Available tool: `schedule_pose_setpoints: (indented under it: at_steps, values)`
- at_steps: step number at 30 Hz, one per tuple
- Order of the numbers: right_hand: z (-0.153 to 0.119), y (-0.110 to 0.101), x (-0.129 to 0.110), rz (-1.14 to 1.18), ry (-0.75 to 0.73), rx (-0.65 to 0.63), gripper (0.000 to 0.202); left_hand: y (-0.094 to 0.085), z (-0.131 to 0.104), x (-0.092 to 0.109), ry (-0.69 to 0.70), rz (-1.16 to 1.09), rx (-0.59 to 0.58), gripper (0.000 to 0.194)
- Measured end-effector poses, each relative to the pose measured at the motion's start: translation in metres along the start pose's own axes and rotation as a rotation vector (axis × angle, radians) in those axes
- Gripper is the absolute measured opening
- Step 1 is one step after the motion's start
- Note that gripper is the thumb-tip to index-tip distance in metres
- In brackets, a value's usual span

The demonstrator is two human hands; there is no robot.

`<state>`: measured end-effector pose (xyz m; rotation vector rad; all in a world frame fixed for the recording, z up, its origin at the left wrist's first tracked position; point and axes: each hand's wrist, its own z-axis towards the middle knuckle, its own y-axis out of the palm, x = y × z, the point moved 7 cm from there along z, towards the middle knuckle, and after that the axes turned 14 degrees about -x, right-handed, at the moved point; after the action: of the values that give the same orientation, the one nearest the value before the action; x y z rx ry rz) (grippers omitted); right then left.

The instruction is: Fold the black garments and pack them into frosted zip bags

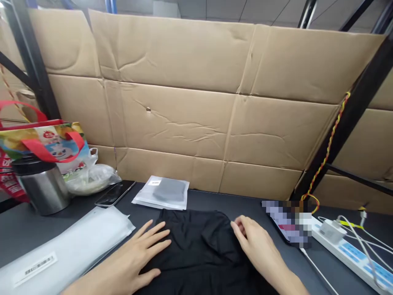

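A piece of black cloth point(196, 250) lies before me on the dark table, its top edge slightly wrinkled; its lower part runs out of view. My left hand point(138, 256) rests flat with spread fingers, the fingertips on the cloth's left side. At the upper right edge of the cloth is my right hand point(256, 237), its fingers curled in and the thumb closed against them at the fabric. The exact fold between those fingers is hidden. Just beyond the cloth sits a flat clear packet point(166, 192) with something dark inside.
Frosted plastic bags point(61, 250) with a barcode label lie at left. Behind them are a phone point(115, 193), a steel flask point(44, 188), a knotted plastic bag point(92, 178) and a printed tote point(61, 143). A blurred-out phone point(287, 223) and power strip point(344, 250) with cables lie right. Cardboard point(184, 102) walls the back.
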<state>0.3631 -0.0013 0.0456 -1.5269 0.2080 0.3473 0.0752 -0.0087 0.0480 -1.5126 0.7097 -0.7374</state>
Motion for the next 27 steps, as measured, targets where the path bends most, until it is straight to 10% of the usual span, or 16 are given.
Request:
schedule_pose_setpoints:
  at_steps: [8, 20, 27]
  values:
    - [0.002, 0.02, 0.001, 0.152, -0.015, -0.127, 0.036, 0.01, -0.019, -0.006, -0.046, 0.117, 0.161, 0.043]
    - [0.021, 0.007, 0.036, 0.134, 0.052, -0.05, 0.015, 0.026, 0.026, 0.006, -0.063, -0.115, 0.163, 0.04]
    - [0.013, -0.009, -0.077, -0.091, -0.134, 0.205, 0.02, 0.029, 0.023, 0.001, -0.047, -0.295, 0.171, 0.031]
